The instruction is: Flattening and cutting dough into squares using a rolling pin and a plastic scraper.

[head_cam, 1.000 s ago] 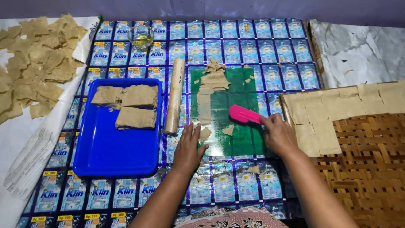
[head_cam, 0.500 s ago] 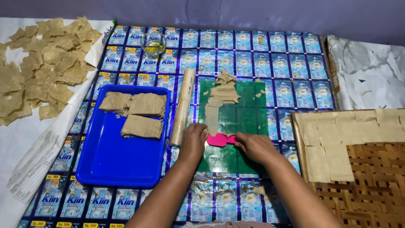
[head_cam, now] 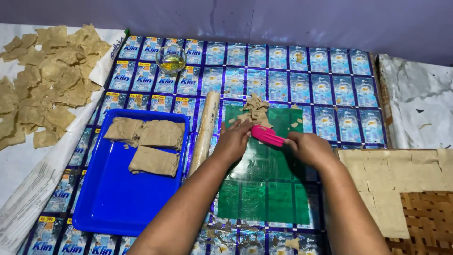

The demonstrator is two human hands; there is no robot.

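The right hand (head_cam: 309, 147) covered the near end of the pink scraper (head_cam: 266, 135), so its grip stayed unclear. The woven tray (head_cam: 427, 219) and the pale dough pieces (head_cam: 37, 94) ran off the picture's edges.

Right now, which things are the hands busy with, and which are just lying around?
In use:
left hand
right hand
pink scraper
dough scraps
green sheet

Lying about:
rolling pin
blue tray with dough slabs
glass bowl
dried pieces
woven tray
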